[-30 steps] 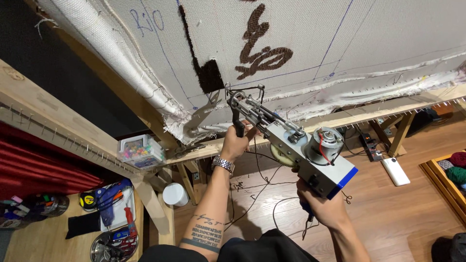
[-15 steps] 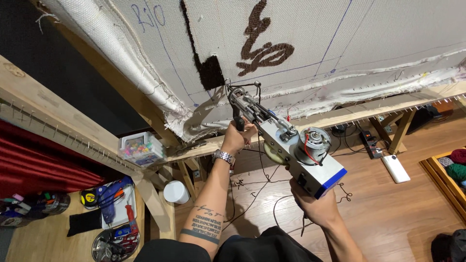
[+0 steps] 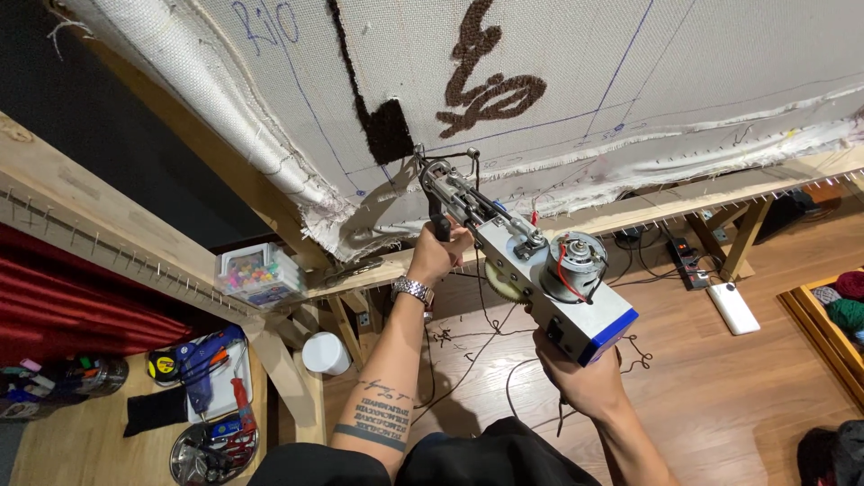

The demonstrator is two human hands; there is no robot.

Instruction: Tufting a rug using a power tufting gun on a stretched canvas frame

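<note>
Nearest the camera, at the bottom middle of the frame, the right hand [image 3: 580, 382] is wrapped around the rear grip under a grey tufting gun [image 3: 531, 270] with a blue end cap. Just above and left of it, the left hand [image 3: 438, 254], with a metal watch [image 3: 413, 291] on the wrist, is closed on the gun's black front handle. The gun runs diagonally through the centre of the frame, its exposed motor facing up, and its needle tip meets the backing cloth [image 3: 576, 81] just below a dark brown tufted block [image 3: 387, 130].

Lower left, a table [image 3: 81, 441] carries a blue glue gun [image 3: 200, 355], a yellow tape measure [image 3: 162, 365] and a round metal tin [image 3: 202, 454]. Above these, on the wooden frame [image 3: 108, 234], stands a clear rectangular box [image 3: 259, 273] full of small bright pieces. A white round tub [image 3: 326, 353] stands on the wooden floor [image 3: 738, 396] beneath.

To the right on the floor lie a white flat power bank [image 3: 732, 308] and a black power strip [image 3: 682, 258]. At the right edge a wooden crate [image 3: 814, 328] holds red and green yarn balls. Farthest, in the upper middle, the stretched cloth shows blue drawn lines and a brown tufted curl [image 3: 490, 85].
</note>
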